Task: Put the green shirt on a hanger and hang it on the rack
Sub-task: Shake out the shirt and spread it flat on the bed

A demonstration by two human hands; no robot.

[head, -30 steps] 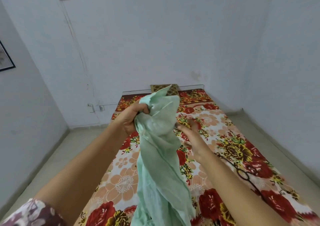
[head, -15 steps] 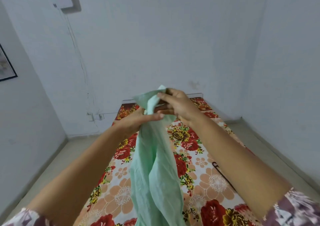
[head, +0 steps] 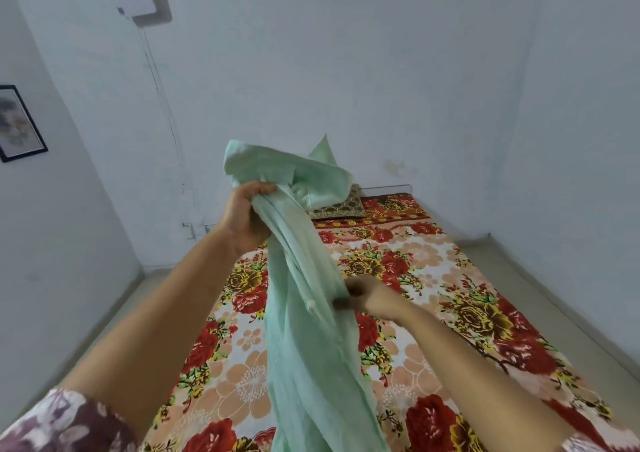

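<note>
Head view: the pale mint-green crumpled cotton shirt [head: 304,330] hangs in the air above the bed with the red-and-peach floral sheet [head: 433,278], bunched lengthwise, its collar end uppermost. The left hand [head: 246,216] grips the gathered fabric near the top, fingers curled round it. Half a second ago both hands met at the top of the garment. The right hand [head: 367,295] has since dropped to the shirt's right edge at mid-length and touches it there. Its fingers look curled, but blur prevents confirming whether they hold the cloth. Assessment: the garment is being shaken out and sorted to find its opening. Neither hanger nor rack can be identified, so hanging is not yet begun.
</note>
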